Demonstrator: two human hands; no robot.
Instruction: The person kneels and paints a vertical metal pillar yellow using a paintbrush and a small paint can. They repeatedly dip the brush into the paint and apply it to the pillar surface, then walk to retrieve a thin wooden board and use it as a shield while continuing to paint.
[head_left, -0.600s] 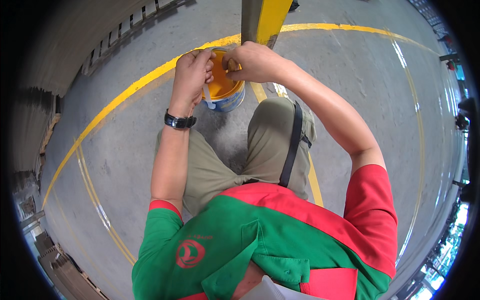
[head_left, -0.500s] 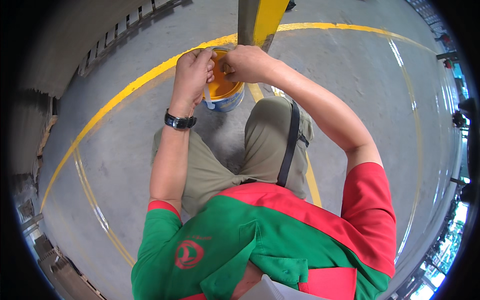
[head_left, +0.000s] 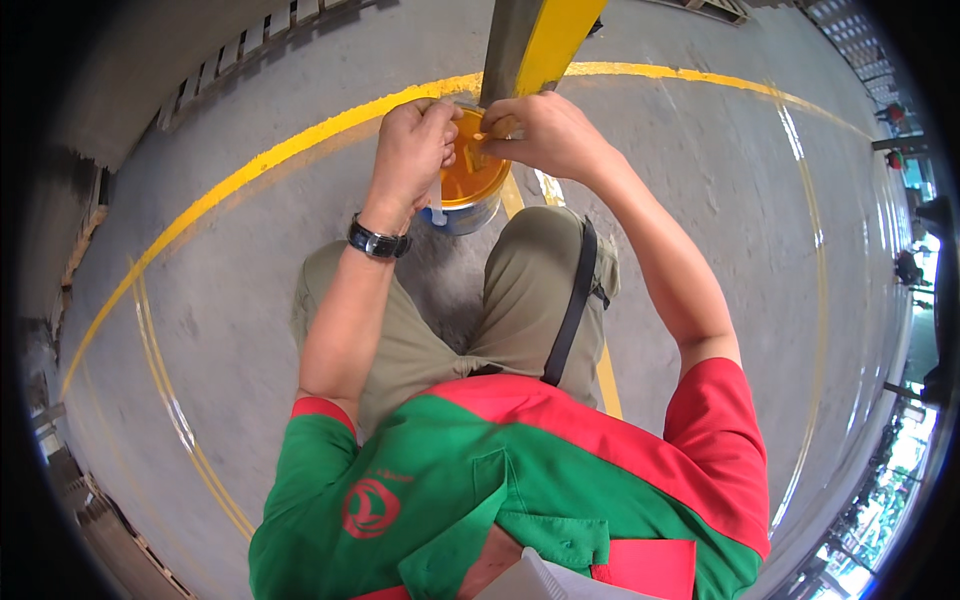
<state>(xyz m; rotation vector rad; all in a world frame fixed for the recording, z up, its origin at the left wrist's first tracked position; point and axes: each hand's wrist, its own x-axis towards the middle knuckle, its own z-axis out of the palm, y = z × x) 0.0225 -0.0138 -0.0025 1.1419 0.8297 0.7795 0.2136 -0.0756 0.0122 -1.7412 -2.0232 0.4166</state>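
A bucket with a blue outside and a yellow-orange inside stands on the floor in front of my knees. At its left rim is my left hand, closed with the thumb against the curled fingers. A pale strip hangs just below that hand, along the bucket's side; whether the hand grips it is unclear. Over the right rim, my right hand has its thumb and fingers bent into a pinch. What either hand holds is too small or hidden to make out.
A yellow and grey post rises right behind the bucket. A curved yellow line and narrower taped lines mark the grey floor. Slatted pallets lie at the far left. My bent knees flank the near side of the bucket.
The bucket, post and both hands appear further right in the picture, as the whole view has shifted. My right hand has moved slightly away from my left, showing more of the bucket's inside.
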